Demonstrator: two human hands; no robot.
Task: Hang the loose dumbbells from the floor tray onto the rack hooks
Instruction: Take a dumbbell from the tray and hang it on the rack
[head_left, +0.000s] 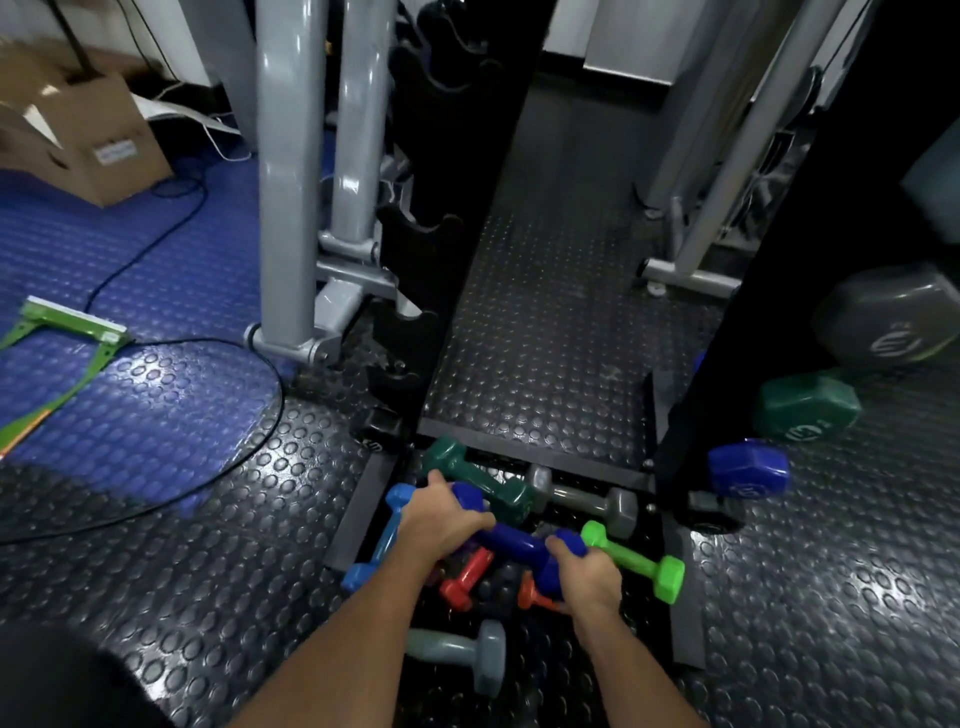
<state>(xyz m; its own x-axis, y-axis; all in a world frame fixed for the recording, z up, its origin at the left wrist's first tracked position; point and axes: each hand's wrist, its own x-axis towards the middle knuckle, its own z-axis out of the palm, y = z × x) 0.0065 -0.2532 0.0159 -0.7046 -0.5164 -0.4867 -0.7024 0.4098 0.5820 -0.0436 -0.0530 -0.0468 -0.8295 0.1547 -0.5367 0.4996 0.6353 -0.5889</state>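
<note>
A dark blue dumbbell (514, 543) lies across the pile in the floor tray (358, 504). My left hand (439, 522) grips its left end and my right hand (584, 571) grips its right end. Around it lie a dark green dumbbell (467, 465), a grey one (584, 499), a bright green one (636, 564), a light blue one (384, 540), red ones (465, 577) and a grey-blue one (462, 654). The black rack upright (447, 223) with empty hooks (415, 234) rises just behind the tray on the left.
On the right rack post (737, 322) hang a blue dumbbell (748, 470), a green one (805, 408) and a large grey one (893, 317). Grey machine legs (291, 208) stand at left. A black cable (208, 467), a green tool (67, 332) and a cardboard box (88, 130) lie on the floor.
</note>
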